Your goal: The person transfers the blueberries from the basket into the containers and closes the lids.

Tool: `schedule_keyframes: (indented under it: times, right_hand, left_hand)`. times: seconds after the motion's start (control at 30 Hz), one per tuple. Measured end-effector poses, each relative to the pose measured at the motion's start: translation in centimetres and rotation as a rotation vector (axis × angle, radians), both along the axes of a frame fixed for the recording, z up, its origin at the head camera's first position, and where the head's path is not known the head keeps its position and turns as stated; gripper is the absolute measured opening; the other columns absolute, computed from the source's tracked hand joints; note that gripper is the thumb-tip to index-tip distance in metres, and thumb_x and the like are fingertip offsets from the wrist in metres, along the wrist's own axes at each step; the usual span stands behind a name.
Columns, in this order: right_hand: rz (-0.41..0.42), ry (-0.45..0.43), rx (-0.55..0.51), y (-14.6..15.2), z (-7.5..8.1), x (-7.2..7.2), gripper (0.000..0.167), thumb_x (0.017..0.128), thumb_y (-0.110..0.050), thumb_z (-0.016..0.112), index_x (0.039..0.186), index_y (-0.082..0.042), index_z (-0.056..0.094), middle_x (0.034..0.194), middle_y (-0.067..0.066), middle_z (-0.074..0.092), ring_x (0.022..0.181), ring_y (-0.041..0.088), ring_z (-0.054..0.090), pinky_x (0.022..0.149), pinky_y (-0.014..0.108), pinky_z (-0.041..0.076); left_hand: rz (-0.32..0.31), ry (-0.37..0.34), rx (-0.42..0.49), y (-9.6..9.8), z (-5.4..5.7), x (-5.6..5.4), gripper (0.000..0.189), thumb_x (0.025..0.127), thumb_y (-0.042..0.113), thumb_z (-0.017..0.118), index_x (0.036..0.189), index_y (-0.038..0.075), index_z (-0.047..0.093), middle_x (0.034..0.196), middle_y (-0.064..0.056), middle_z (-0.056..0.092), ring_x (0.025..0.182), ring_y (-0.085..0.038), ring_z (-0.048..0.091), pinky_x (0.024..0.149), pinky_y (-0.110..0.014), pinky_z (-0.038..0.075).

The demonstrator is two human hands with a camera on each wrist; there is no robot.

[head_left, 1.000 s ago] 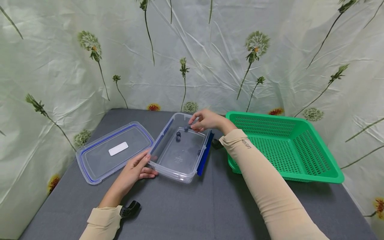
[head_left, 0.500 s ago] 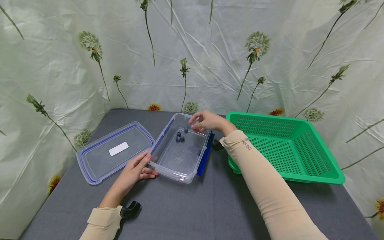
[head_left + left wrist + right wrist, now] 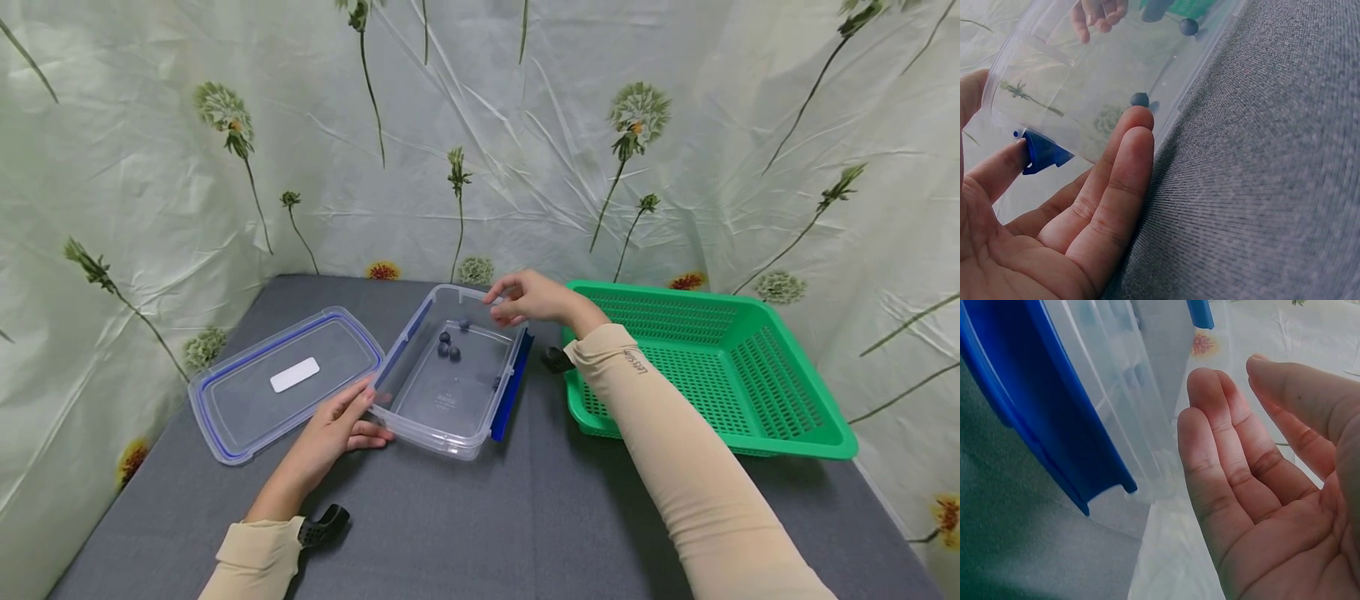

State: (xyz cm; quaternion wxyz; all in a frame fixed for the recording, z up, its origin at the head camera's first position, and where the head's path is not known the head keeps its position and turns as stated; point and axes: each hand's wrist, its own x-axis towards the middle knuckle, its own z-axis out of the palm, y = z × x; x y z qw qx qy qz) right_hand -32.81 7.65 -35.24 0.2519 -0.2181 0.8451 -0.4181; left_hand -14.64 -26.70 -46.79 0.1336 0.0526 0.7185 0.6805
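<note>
A clear plastic food container (image 3: 442,400) with blue side clips (image 3: 513,387) stands without its lid on the grey cloth. Several blueberries (image 3: 454,354) lie on its floor, most of them toward the far end. My left hand (image 3: 341,425) holds the container's near left corner, thumb at the rim and fingers along the outer wall; the left wrist view shows a blueberry (image 3: 1139,99) through the wall just beyond the fingertips. Over the far right rim hovers my right hand (image 3: 536,300), its fingers loosely bent. Nothing shows between its thumb and fingers (image 3: 1200,440) in the right wrist view.
The container's lid (image 3: 247,400), blue-sealed with a white label (image 3: 295,375), lies flat at the left. A green perforated basket (image 3: 813,392) stands at the right, partly behind the right forearm. A flower-printed curtain (image 3: 540,167) hangs behind the table.
A blueberry has dropped from the right hand to the container floor beside the others. My right hand has then drawn back slightly to the right. The left hand has stayed put.
</note>
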Motion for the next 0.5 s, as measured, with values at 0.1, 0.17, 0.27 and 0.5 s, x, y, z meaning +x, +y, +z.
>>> schedule_keyframes:
  times: [0.1,0.17,0.27,0.5]
  right_hand:
    - [-0.005,0.005,-0.004,0.5,0.3,0.1,0.030,0.107,-0.015,0.067,0.135,-0.005,0.068,0.120,0.016,0.078,0.110,0.027,0.076,0.105,0.049,0.060]
    - [-0.006,0.006,-0.004,0.9,0.4,0.2,0.029,0.107,-0.015,0.066,0.135,-0.005,0.067,0.119,0.015,0.078,0.110,0.027,0.075,0.104,0.049,0.060]
    - [-0.014,0.008,0.000,1.3,0.5,0.1,0.030,0.107,-0.015,0.066,0.135,-0.003,0.067,0.119,0.015,0.078,0.109,0.027,0.075,0.103,0.048,0.061]
    - [-0.037,0.020,-0.002,2.6,0.9,0.1,0.032,0.107,-0.014,0.067,0.136,-0.001,0.066,0.115,0.013,0.079,0.110,0.030,0.076,0.103,0.048,0.061]
  left_hand:
    - [0.002,-0.002,-0.001,0.0,-0.1,0.0,0.061,0.118,0.034,0.042,0.170,0.005,0.026,0.159,-0.038,0.043,0.094,-0.014,0.080,0.085,-0.028,0.066]
    - [0.004,-0.002,0.000,0.0,-0.1,0.0,0.061,0.118,0.035,0.042,0.169,0.005,0.026,0.159,-0.038,0.043,0.094,-0.014,0.080,0.085,-0.029,0.066]
    - [0.006,-0.001,0.001,0.0,-0.1,0.0,0.061,0.118,0.035,0.042,0.169,0.005,0.027,0.159,-0.037,0.043,0.094,-0.014,0.080,0.085,-0.029,0.066]
    - [0.009,0.002,-0.003,0.0,-0.2,0.0,0.060,0.118,0.035,0.042,0.169,0.006,0.028,0.158,-0.037,0.044,0.094,-0.015,0.080,0.085,-0.029,0.066]
